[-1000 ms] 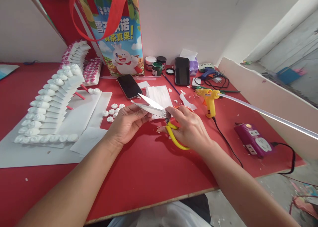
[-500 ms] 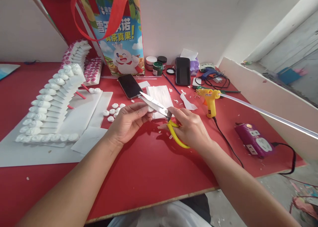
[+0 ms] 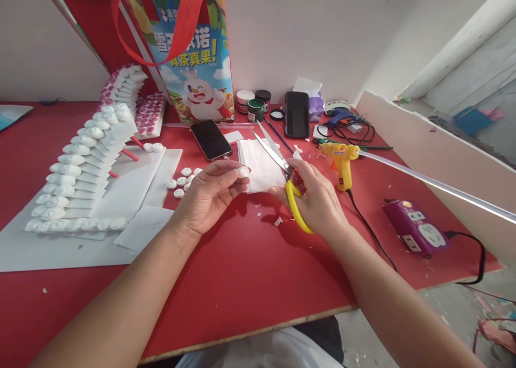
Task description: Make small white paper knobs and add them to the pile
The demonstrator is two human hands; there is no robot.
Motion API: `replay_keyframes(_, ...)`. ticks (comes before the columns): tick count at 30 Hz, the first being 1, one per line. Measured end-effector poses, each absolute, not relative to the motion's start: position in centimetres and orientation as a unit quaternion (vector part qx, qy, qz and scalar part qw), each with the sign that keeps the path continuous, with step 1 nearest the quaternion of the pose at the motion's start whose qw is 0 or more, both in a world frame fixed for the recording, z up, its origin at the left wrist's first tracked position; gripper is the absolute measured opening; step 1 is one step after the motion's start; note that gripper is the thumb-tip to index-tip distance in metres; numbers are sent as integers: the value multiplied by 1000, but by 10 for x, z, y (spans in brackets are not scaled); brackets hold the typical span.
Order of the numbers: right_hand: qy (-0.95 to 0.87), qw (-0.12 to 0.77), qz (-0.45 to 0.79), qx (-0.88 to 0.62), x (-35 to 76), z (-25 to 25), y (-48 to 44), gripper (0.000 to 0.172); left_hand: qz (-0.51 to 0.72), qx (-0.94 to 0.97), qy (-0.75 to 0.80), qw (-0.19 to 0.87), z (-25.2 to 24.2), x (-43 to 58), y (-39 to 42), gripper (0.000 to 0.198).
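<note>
Between the thumb and fingers of my left hand is a small white paper rose. My right hand grips yellow-handled scissors, their blades parted and pointing up and to the left, apart from the rose. Behind the blades lies a stack of white tissue paper. Several finished white roses sit on the red table just left of my left hand. Farther left stands a curved stepped white model edged with similar roses.
A yellow glue gun with a long clear stick stands at right, near a purple power socket. A black phone, paint jars and a printed bag are at the back. Paper scraps dot the red tabletop.
The scissors have moved right, away from the rose, and their blades have spread apart. A curled paper strip near the blue brush is now mostly hidden behind the scissors and right hand.
</note>
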State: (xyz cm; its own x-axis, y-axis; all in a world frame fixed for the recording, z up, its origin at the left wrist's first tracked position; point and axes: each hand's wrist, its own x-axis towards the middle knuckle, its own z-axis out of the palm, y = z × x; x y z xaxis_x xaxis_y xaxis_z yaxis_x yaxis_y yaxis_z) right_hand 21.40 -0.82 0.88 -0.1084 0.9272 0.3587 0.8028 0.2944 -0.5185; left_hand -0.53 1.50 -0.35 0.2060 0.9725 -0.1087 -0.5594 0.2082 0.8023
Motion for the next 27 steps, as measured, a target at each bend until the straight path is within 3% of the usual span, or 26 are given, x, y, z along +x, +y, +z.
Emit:
replay_keyframes(8,-809,283,94,-507,203,11,-14,65,556,302,333,699,-5,-5,16,30)
replay_keyframes(27,-821,281,45,-496,202,5,-15,64,561,316,315,697,-4,-2,13,24)
